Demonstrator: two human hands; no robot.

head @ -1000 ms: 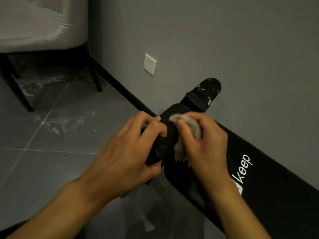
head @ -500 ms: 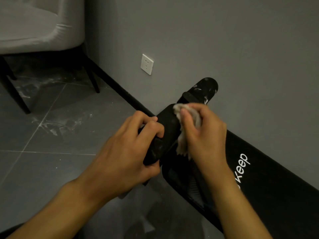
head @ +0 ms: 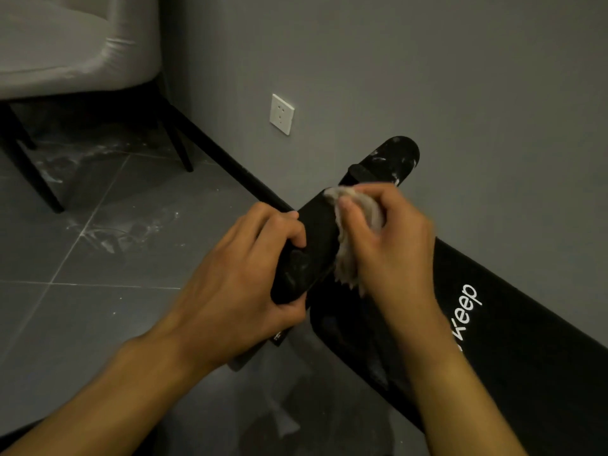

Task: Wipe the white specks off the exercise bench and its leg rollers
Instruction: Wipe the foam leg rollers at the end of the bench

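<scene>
The near black padded leg roller [head: 316, 238] is gripped by the left hand [head: 237, 291]; a crumpled beige cloth [head: 348, 232] is pinched against it by the right hand [head: 391, 245].

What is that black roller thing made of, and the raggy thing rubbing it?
The near roller looks like matte black foam padding: dull, no shine, though the picture can't prove it. The rag in the right hand looks like soft pale cloth, crumpled with a frayed edge. The left hand grips the roller's end.

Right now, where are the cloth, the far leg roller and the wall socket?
cloth [head: 348, 251], head view, hanging lower part.
far leg roller [head: 391, 159], head view, speckled top.
wall socket [head: 281, 114], head view, faceplate centre.
</scene>
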